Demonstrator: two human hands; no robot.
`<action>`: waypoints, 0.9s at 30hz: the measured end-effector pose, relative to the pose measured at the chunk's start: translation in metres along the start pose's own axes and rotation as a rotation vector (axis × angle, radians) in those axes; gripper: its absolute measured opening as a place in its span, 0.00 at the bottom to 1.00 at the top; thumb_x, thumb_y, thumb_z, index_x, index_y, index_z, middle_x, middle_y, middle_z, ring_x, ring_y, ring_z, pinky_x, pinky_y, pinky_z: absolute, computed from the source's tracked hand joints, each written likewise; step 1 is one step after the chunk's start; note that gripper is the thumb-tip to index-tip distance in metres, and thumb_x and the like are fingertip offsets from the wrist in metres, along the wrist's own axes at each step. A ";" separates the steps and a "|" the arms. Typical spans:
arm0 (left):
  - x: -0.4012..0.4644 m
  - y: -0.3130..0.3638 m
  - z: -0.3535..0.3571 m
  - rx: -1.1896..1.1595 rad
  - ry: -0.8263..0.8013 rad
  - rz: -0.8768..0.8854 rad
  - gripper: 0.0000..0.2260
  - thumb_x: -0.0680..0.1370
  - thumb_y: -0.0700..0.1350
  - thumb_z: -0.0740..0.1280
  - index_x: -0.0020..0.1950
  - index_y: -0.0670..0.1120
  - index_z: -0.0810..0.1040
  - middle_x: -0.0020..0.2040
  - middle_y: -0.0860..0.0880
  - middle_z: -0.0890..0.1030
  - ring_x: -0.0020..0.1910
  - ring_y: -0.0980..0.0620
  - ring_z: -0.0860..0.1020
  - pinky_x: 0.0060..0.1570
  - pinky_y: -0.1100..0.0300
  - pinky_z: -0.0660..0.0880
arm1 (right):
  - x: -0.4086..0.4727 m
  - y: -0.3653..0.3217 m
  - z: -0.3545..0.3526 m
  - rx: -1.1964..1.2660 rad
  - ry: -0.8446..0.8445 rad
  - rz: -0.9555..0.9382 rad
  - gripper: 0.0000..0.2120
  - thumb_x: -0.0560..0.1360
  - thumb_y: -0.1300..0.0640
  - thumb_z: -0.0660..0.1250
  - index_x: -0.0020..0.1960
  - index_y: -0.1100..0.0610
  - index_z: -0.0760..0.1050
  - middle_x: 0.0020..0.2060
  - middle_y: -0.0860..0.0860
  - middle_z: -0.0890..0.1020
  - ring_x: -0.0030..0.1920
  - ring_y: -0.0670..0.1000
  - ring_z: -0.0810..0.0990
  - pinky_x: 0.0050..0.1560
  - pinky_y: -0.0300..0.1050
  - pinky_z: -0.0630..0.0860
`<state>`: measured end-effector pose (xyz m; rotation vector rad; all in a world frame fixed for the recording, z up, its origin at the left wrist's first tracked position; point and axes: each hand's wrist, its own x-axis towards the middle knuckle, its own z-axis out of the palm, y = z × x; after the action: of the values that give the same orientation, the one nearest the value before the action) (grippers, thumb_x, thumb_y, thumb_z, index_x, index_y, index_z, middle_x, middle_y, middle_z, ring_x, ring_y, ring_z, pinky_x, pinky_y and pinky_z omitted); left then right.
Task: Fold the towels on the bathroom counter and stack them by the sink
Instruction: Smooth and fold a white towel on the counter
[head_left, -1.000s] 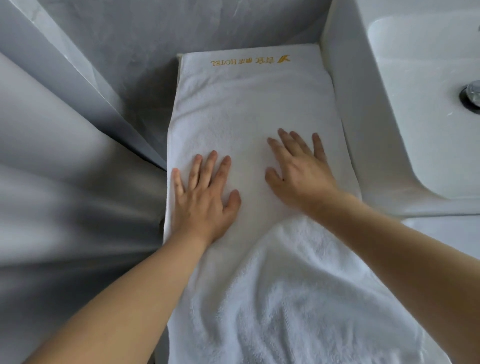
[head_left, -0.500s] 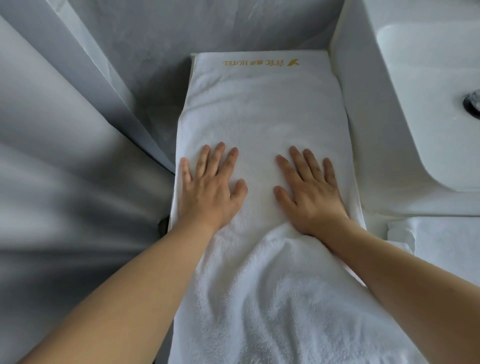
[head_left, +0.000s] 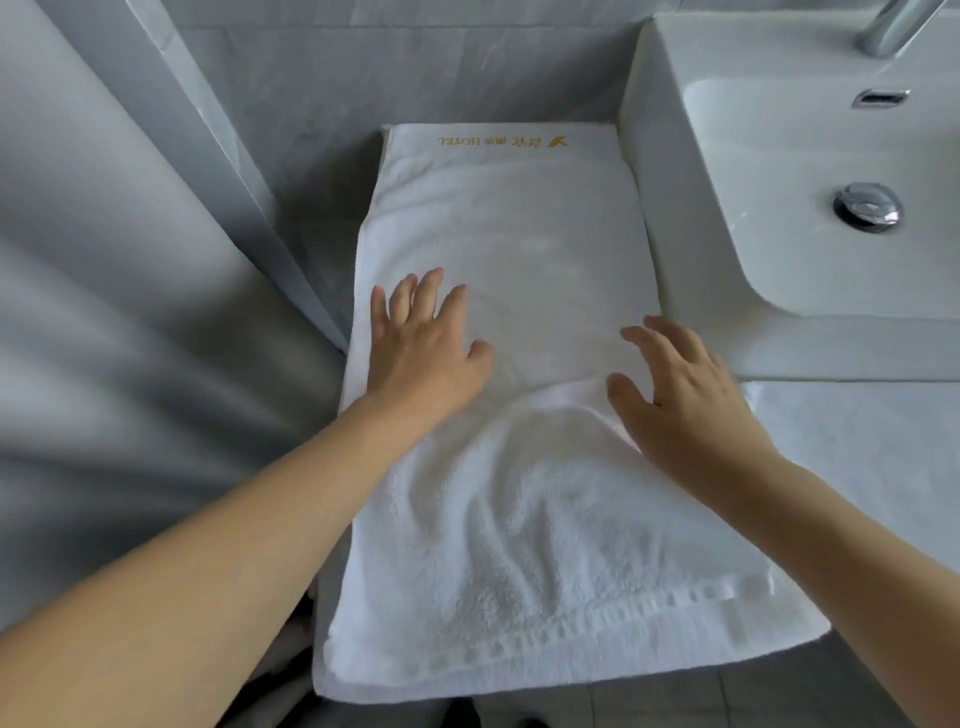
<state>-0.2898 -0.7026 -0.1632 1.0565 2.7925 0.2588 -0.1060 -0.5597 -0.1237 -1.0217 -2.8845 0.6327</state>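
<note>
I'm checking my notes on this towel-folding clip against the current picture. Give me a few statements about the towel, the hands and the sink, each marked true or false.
1. The white terry towel lies to the left of the white ceramic sink basin. True.
2. The left hand rests flat on the towel with straight fingers. True.
3. The right hand grips a folded corner of the towel. False: its fingers are spread and relaxed, pinching nothing.
4. The gold lettering sits at the towel's near edge. False: it is at the far edge, by the wall.
5. A chrome drain plug sits in the basin. True.
</note>
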 end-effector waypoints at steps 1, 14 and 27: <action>-0.021 0.002 -0.010 -0.071 0.084 -0.004 0.27 0.77 0.55 0.58 0.76 0.51 0.63 0.78 0.48 0.59 0.74 0.43 0.56 0.74 0.46 0.52 | -0.009 0.004 -0.002 -0.001 0.030 0.034 0.26 0.77 0.46 0.57 0.73 0.52 0.65 0.73 0.51 0.65 0.71 0.57 0.64 0.70 0.54 0.62; -0.151 -0.027 -0.039 -0.455 -0.103 -0.589 0.13 0.73 0.53 0.62 0.36 0.49 0.61 0.28 0.54 0.63 0.25 0.53 0.62 0.26 0.60 0.58 | -0.068 0.016 -0.006 0.085 -0.163 0.358 0.19 0.77 0.36 0.53 0.48 0.53 0.64 0.42 0.53 0.75 0.38 0.53 0.75 0.31 0.45 0.63; -0.144 -0.040 -0.045 -0.747 -0.005 -0.810 0.06 0.74 0.38 0.58 0.40 0.40 0.73 0.37 0.44 0.74 0.33 0.45 0.71 0.33 0.58 0.66 | -0.058 0.033 -0.011 0.267 -0.140 0.552 0.13 0.77 0.52 0.61 0.43 0.62 0.75 0.33 0.54 0.73 0.32 0.52 0.71 0.35 0.45 0.68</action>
<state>-0.2174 -0.8325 -0.1173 -0.2308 2.4776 1.0349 -0.0391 -0.5679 -0.1188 -1.7953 -2.5061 1.1116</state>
